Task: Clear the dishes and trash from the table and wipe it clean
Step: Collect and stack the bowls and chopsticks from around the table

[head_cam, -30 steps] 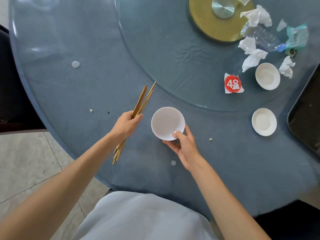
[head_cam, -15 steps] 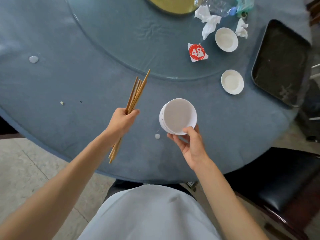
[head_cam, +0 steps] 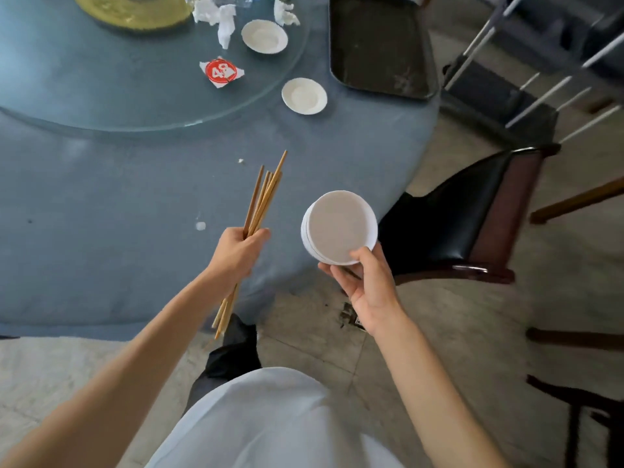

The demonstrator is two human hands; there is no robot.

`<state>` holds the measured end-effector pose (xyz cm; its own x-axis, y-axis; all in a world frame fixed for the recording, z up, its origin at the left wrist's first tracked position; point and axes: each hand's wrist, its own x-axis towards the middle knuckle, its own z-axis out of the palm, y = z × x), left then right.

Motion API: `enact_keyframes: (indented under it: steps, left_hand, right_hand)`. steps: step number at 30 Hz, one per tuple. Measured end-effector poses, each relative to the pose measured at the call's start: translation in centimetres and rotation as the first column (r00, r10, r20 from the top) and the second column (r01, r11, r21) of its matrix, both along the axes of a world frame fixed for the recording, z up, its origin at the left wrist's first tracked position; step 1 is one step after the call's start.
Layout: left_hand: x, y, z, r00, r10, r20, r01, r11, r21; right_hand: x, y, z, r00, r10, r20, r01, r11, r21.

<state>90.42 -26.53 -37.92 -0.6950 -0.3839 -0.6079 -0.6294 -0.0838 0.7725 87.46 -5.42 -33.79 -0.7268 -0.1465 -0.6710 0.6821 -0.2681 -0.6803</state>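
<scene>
Head view: the blue surface curves off at its right edge, with a black chair just beside it on tiled floor. A dark tray lies at that edge, two saucers and tissues nearby. Left hand grips chopsticks, fingers curled; right hand pinches stacked bowls beyond the edge.
</scene>
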Motion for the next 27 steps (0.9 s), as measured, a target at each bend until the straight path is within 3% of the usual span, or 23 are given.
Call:
enact_keyframes:
  steps: [9,15,20,27]
  left_hand:
    - [3.8,21.9,3.6,0.946,-0.304,-0.114,0.32,0.935,0.155]
    - [3.8,34.6,6.0,0.857,-0.499,-0.126,0.515,0.828,0.223]
    - [1.8,42.1,6.1,0.801,-0.586,-0.124,0.579,0.706,0.407]
    - [-4.1,52.4,2.8,0.793,-0.603,-0.087,0.552,0.652,0.52]
  right_hand:
    - [10.8,21.7,4.0,0.973,-0.22,-0.072,0.221,0.975,0.015]
    - [14.6,33.0,4.3,0.878,-0.47,-0.091,0.471,0.882,-0.003]
    - [15.1,40.2,3.2,0.777,-0.624,-0.083,0.623,0.781,-0.044]
    - [10.4,50.4,1.3,0.759,-0.65,-0.041,0.65,0.76,-0.017]
